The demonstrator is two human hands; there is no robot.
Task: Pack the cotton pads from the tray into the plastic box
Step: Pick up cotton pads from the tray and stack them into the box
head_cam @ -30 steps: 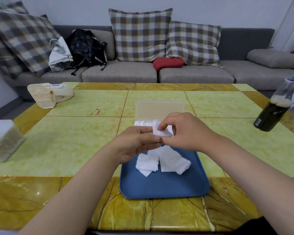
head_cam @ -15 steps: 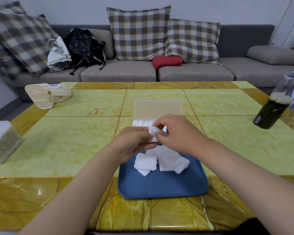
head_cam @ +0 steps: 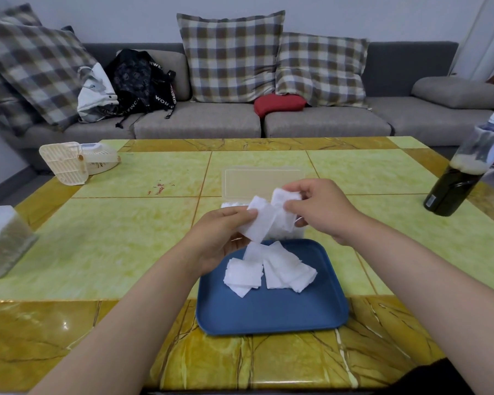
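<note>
Pinching a pad (head_cam: 257, 221) between thumb and fingers, the left hand (head_cam: 217, 238) holds it above the far edge of the tray (head_cam: 268, 315), while the right hand (head_cam: 322, 209) grips a second pad (head_cam: 285, 197) that touches the first. More pads (head_cam: 268, 270) lie heaped on the tray, and the box (head_cam: 263, 181) stands just behind it, lid up, on the table (head_cam: 126, 238).

We see two bare forearms (head_cam: 131, 317), unsleeved along all the length in view. Each ends in a bare hand with short, plain fingernails: our left hand (head_cam: 217, 240) and our right hand (head_cam: 322, 212). Past the near right corner of the yellow-green marbled tabletop (head_cam: 120, 238) shows a patch of dark, nearly black fabric (head_cam: 428, 379), clothing whose cut we cannot tell.
</note>
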